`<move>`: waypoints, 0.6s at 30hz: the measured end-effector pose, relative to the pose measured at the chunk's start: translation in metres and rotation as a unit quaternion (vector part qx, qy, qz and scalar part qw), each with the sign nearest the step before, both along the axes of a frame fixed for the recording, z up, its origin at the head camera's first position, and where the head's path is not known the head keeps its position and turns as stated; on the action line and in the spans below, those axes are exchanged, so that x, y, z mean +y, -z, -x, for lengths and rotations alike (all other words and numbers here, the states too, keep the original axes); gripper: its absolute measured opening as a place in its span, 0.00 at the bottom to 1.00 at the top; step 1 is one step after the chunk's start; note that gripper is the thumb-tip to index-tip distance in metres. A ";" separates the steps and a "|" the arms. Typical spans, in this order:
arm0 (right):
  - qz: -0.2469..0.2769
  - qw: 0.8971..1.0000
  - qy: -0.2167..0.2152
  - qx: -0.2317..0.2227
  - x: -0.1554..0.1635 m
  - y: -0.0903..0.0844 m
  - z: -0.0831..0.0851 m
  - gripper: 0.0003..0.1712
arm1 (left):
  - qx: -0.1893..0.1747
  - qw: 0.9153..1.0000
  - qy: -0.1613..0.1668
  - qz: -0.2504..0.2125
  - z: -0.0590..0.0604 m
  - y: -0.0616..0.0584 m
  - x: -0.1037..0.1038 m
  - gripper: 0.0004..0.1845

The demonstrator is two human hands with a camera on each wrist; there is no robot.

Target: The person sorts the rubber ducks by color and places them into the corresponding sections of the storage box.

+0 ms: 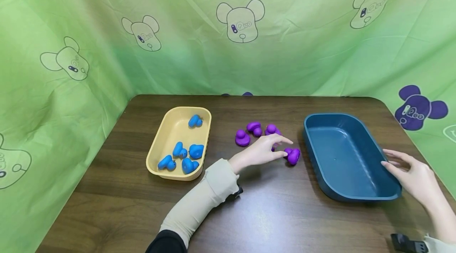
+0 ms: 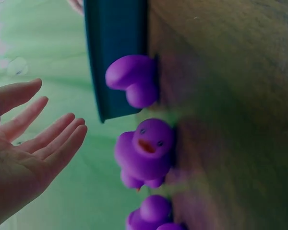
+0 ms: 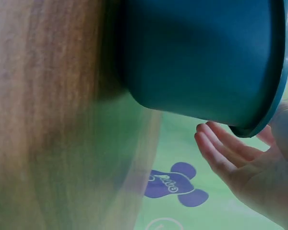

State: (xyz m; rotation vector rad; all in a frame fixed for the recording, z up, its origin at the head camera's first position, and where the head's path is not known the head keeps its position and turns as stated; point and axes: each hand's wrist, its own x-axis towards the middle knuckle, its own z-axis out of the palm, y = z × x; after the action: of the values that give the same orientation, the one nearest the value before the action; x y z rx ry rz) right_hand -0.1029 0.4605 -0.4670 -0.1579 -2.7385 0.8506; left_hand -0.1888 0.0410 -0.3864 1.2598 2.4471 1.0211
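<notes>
My left hand [image 1: 261,151] reaches over several purple rubber ducks on the table, fingers spread, nothing held. Its fingertips are close above the nearest-right purple duck [image 1: 293,156]. In the left wrist view the left hand [image 2: 33,143] is beside a purple duck with an orange beak [image 2: 146,153], with a gap between. Part of the duck group is hidden under the hand. At the right, my right hand [image 1: 415,174] holds the rim of an empty blue bin [image 1: 350,158], thumb over the edge and fingers along the outer wall, as the right wrist view also shows.
A cream tray [image 1: 164,132] at the left holds several blue ducks [image 1: 196,151]. More purple ducks [image 1: 242,138] stand between tray and bin. The brown wooden table [image 1: 107,201] ends at a green printed cloth [image 1: 185,63] behind.
</notes>
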 end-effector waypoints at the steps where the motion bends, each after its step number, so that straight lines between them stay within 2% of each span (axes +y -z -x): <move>1: -0.002 1.000 0.004 0.003 0.003 0.004 0.000 0.27 | 0.004 1.000 0.003 0.005 0.000 0.002 0.003 0.19; 5: 0.003 1.000 0.004 -0.005 0.010 0.011 0.001 0.27 | 0.029 0.999 0.016 0.028 0.003 0.007 0.012 0.19; 8: -0.006 1.000 0.010 -0.010 0.007 0.008 -0.002 0.26 | 0.046 0.998 0.023 0.048 0.004 0.010 0.017 0.20; 12: 0.010 1.000 0.004 -0.021 -0.030 -0.030 -0.014 0.24 | 0.057 0.996 0.029 0.065 0.006 0.012 0.021 0.21; 15: 0.026 0.999 0.001 -0.029 -0.046 -0.046 -0.019 0.24 | 0.057 0.996 0.031 0.069 0.006 0.015 0.025 0.21; 18: 0.029 0.999 0.005 -0.018 -0.033 -0.031 -0.016 0.23 | 0.052 0.995 0.031 0.074 0.006 0.017 0.028 0.21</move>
State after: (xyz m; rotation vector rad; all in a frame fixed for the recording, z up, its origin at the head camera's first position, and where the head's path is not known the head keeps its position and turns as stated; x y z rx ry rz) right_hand -0.0870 0.4273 -0.4363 -0.1985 -2.7456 0.9328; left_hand -0.1950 0.0690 -0.4036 1.3631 2.4899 0.7603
